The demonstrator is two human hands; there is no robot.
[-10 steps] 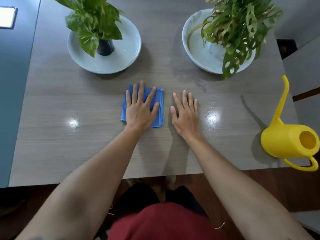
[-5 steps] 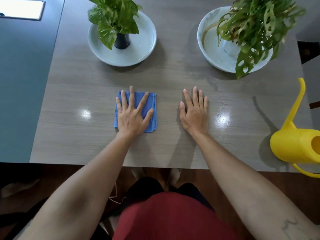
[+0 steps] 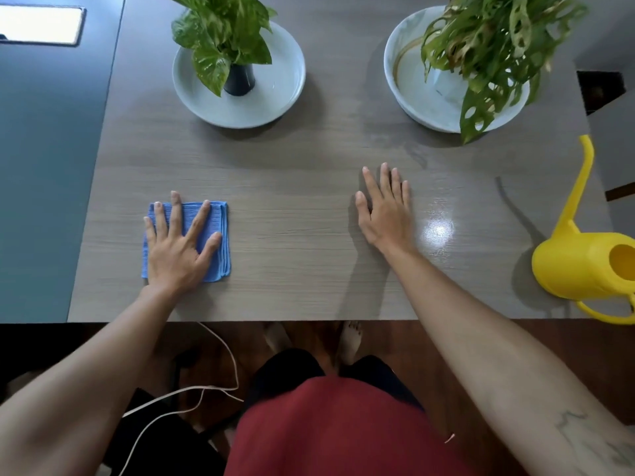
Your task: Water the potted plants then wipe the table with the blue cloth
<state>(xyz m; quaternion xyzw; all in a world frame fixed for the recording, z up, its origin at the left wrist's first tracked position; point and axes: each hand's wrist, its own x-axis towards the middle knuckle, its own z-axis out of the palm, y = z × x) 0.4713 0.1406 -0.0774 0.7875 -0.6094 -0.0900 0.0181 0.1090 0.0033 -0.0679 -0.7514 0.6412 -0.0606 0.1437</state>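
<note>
Fingers of the left hand [image 3: 178, 250] are spread and straight, and the palm presses flat on the folded blue cloth [image 3: 214, 235]. The hand holds nothing in a grip; it only lies on the cloth and covers its left and middle part. The cloth lies on the grey wood-grain counter [image 3: 292, 207], near the counter's front edge. The right hand [image 3: 386, 209] is well apart from the left hand, to its right. It lies flat on the bare counter with straight fingers close together, and it holds nothing.

Beyond the left hand, a little to its right, a small plant with broad green and yellow-spotted leaves [image 3: 220, 32] stands in a dark pot [image 3: 239, 80]. The pot stands in the middle of a wide pale shallow bowl [image 3: 281, 87]. Beyond the right hand, and to its right, a bushy plant with holed green leaves [image 3: 494, 46] stands in a white pot [image 3: 443, 80] inside a second white bowl with a brown ring mark [image 3: 409, 80]. Some of its leaves hang over the bowl's rim.

Far to the right of the right hand a yellow plastic watering can [image 3: 577, 266] stands on the counter near the front right corner. Its long thin spout points away from the person, and its handle reaches past the front edge of the counter.
</note>
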